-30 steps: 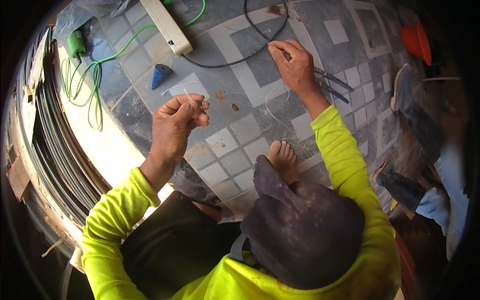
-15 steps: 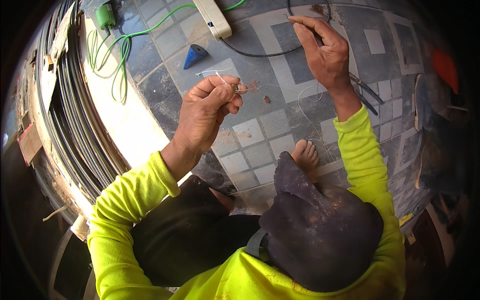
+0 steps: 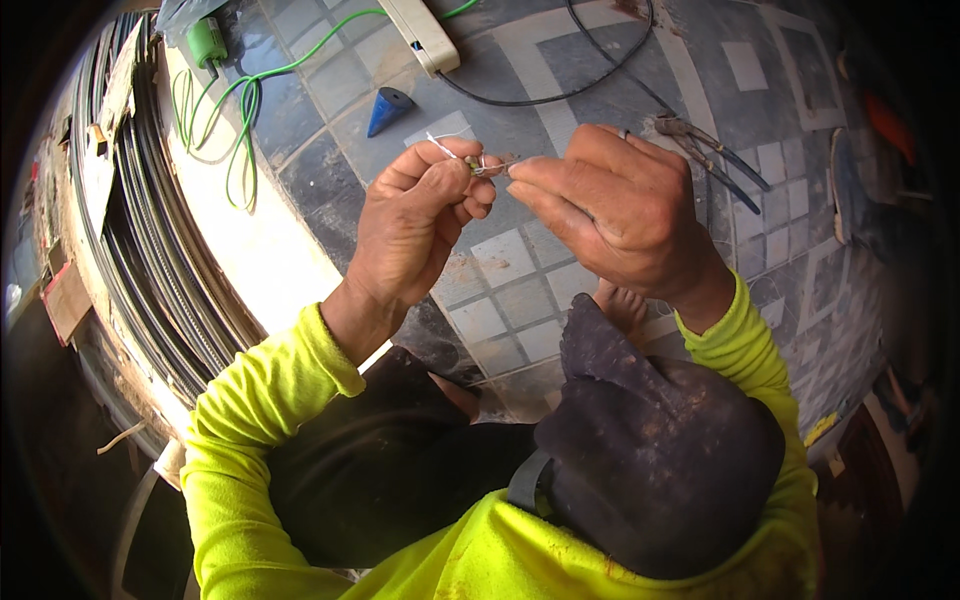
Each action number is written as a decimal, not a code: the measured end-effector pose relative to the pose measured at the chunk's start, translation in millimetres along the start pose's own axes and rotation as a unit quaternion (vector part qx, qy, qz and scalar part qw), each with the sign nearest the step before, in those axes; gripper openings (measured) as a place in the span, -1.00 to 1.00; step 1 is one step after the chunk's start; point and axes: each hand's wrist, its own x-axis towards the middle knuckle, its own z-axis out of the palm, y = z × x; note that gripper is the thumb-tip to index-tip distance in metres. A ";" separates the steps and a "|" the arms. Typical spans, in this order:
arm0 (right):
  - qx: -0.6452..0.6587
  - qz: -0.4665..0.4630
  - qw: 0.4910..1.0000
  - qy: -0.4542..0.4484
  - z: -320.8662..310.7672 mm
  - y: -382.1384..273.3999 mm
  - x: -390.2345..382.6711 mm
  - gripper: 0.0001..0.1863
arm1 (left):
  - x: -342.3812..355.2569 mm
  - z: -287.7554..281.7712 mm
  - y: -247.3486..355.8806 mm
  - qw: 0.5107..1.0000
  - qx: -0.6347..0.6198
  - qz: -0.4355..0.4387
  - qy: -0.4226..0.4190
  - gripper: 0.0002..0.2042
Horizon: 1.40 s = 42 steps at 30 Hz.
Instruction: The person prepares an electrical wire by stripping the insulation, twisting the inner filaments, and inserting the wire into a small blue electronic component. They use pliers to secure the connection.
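My left hand (image 3: 405, 215) is closed in a pinch, holding white string (image 3: 440, 145) and a small metallic piece (image 3: 474, 168) between thumb and fingers. A loose white end sticks up past the forefinger. Close beside it, my right hand (image 3: 630, 210) is also pinched, its thumb and fingertips meeting on thin strands that run from the left fingertips. How the strands are wound around the small piece is too fine to make out. Just beyond my left hand, a blue cone-shaped piece (image 3: 388, 112) lies on the tiled floor.
Long-handled pincers (image 3: 710, 155) lie beyond my right hand. A white power strip (image 3: 420, 35) with a black cable (image 3: 530, 104) is at the top, with a green cord (image 3: 300, 63) and green plug (image 3: 207, 42) nearby. Coiled dark rods or cables (image 3: 165, 240) line the left side.
My right hand has come down and left from its raised place, meeting the strands at my left fingertips. The left hand has stayed nearly still, keeping its pinch.
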 end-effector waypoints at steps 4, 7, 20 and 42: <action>-0.005 -0.013 1.000 0.018 5.6 -1.2 3.5 -0.79 | -1.6 -1.0 1.6 1.000 -0.011 0.004 -0.014 -0.84; -0.006 -0.020 1.000 0.020 7.9 -0.9 4.5 -0.83 | -2.9 -0.2 1.2 1.000 -0.018 0.004 -0.018 -0.85; -0.026 -0.035 0.998 0.036 11.5 1.9 2.9 -0.82 | -3.9 1.2 -2.0 1.000 -0.009 -0.007 -0.015 -0.83; -0.101 -0.081 0.992 0.005 9.6 -3.0 8.2 -0.74 | -8.9 1.5 -2.2 0.995 0.087 0.021 0.039 -0.84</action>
